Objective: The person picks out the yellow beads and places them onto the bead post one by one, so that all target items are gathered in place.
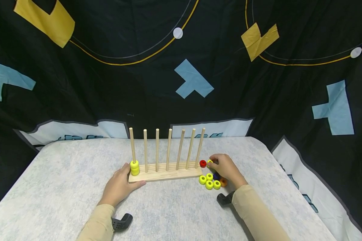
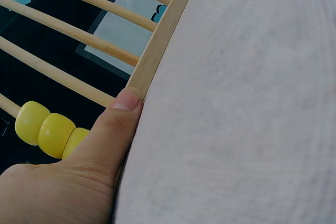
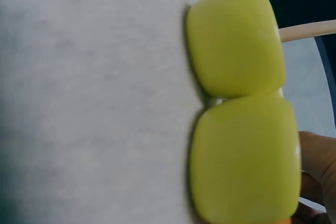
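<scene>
One wooden base [image 1: 166, 175] lies on the pale worktop [image 1: 166, 211], and seven upright pegs [image 1: 157, 150] rise from it in a row. Three stacked yellow beads [image 1: 135, 168] sit around the leftmost peg, at its foot; in the left wrist view the lowest is partly hidden by the thumb. The other six pegs are bare.

The left hand [image 1: 118, 184] holds the base at its left end, its grip closed there with the thumb laid along the front edge.

At the opposite end, the right hand [image 1: 227, 166] has its grip on one yellow bead [image 1: 209, 163], pinched between thumb and fingers; whether that bead is lifted off the worktop cannot be told. One red bead [image 1: 202, 163] lies just left of it, near the base's right end.

Nearer the person, four loose yellow beads [image 1: 209, 184] are clustered with one blue bead [image 1: 216, 176] and one orange bead [image 1: 223, 181], these last two partly covered by the right hand. Two beige sleeves [image 1: 257, 214] reach in, each with one black wrist device [image 1: 122, 222]. Behind hangs one black cloth [image 1: 132, 90] bearing three blue patches [image 1: 190, 74].
</scene>
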Demonstrator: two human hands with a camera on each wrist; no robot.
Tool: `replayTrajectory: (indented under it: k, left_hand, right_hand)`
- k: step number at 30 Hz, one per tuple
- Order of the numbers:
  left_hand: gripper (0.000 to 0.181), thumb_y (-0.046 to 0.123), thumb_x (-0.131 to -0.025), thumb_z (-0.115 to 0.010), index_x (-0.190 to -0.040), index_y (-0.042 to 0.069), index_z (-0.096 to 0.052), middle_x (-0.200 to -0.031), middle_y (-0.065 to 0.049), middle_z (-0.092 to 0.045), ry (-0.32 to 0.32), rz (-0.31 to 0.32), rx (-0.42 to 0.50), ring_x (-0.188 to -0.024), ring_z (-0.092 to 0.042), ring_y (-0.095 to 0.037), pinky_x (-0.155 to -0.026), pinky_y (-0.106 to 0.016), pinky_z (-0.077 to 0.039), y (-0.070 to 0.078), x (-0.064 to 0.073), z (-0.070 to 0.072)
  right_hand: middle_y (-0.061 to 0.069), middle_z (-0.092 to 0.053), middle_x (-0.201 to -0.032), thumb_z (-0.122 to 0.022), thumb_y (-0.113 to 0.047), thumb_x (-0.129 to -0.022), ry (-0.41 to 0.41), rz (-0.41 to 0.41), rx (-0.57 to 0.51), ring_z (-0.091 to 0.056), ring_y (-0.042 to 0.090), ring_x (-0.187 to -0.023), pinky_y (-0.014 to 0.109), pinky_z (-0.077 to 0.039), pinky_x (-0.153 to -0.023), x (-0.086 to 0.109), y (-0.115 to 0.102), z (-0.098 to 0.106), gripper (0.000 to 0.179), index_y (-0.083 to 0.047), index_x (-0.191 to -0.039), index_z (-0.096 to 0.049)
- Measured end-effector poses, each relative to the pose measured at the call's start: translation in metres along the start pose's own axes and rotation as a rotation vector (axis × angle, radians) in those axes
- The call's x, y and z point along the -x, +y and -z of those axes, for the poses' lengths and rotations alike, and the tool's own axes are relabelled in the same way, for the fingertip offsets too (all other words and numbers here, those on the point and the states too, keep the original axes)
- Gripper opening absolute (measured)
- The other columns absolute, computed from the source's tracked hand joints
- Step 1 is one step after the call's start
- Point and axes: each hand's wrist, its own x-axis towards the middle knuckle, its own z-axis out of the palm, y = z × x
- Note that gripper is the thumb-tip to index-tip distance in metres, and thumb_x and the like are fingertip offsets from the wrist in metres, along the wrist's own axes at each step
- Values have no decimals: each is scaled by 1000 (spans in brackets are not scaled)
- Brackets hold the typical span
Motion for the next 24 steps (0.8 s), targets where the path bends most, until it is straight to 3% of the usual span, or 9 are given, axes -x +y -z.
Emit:
replayTrajectory:
  k: [10, 16, 24]
  left_hand:
    - [105, 66, -76, -75, -149, 0, -39, -152, -34, -36, 0, -2, 2, -135, -40, -56, -105, -72, -36, 1, 0, 1]
    - [106, 66, -75, -75, -149, 0, -39, -151, -34, -37, 2, -8, -4, -134, -41, -57, -105, -72, -36, 0, 0, 1]
    - [105, 66, -76, -75, -149, 0, -39, -151, -33, -38, 2, -10, -8, -134, -42, -56, -104, -72, -37, 0, 0, 0]
  right_hand:
    - [6, -71, -111, -72, -30, -92, -21, -33, 1, -62, 17, -96, 44, -55, -92, -2, -1, 0, 38, -7, -123, -69]
    - [9, -68, -118, -73, -26, -91, -46, -48, -24, -63, 19, -104, 47, -54, -96, -3, 0, -2, 41, -6, -127, -66]
    - [8, -65, -114, -73, -24, -91, -2, -22, -48, -61, 19, -97, 43, -55, -90, -3, 1, -3, 40, -7, -128, -65]
